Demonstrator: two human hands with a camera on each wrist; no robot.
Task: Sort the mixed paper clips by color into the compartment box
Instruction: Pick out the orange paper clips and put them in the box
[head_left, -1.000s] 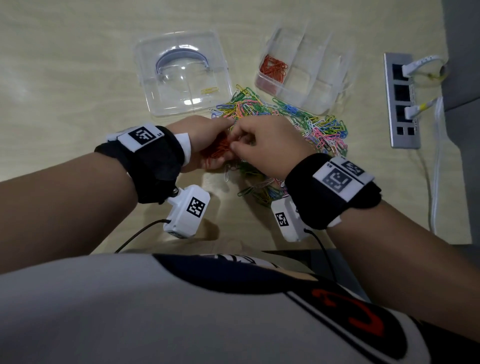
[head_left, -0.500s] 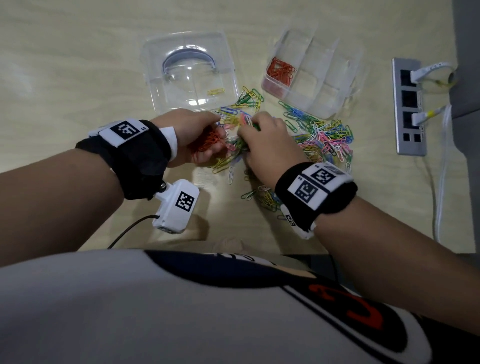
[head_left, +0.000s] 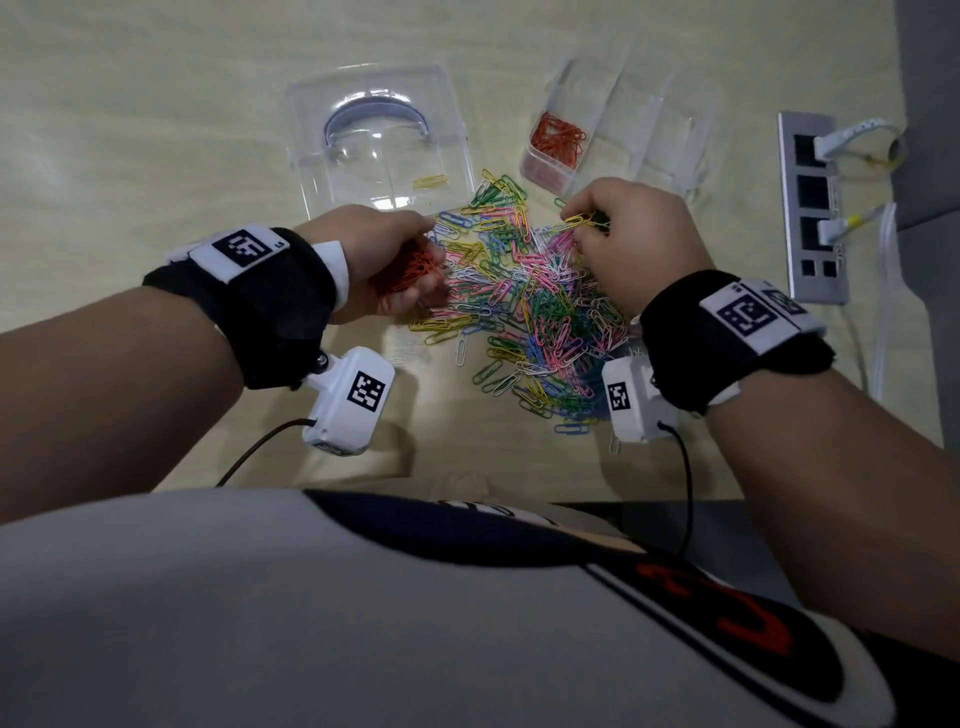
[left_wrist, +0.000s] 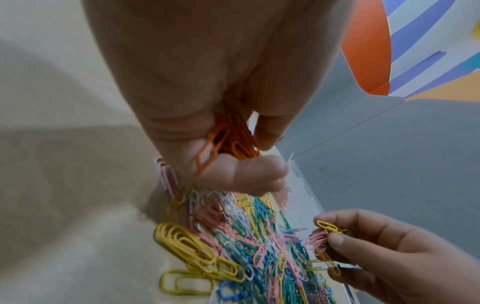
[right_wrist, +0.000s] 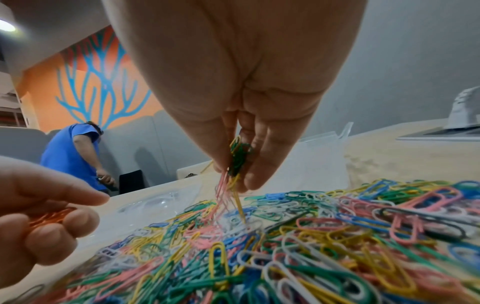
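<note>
Left hand (head_left: 384, 260) grips a bunch of orange clips (head_left: 415, 267); right hand (head_left: 631, 244) pinches mixed clips above the pile (head_left: 524, 312). Beyond, the compartment box (head_left: 670, 109) holds orange clips in one cell.

The light wood-grain table (head_left: 156, 130) carries a loose pile of mixed paper clips (head_left: 530, 312) at its centre, near the front edge — yellow, green, pink, blue and white. Toward the far edge lie a clear lid (head_left: 379, 140), holding one yellow clip (head_left: 429, 181), and the clear compartment box (head_left: 623, 119) with orange clips (head_left: 558, 139) in one compartment. A grey power strip (head_left: 813, 208) lies at the right edge — two plugs inserted.
</note>
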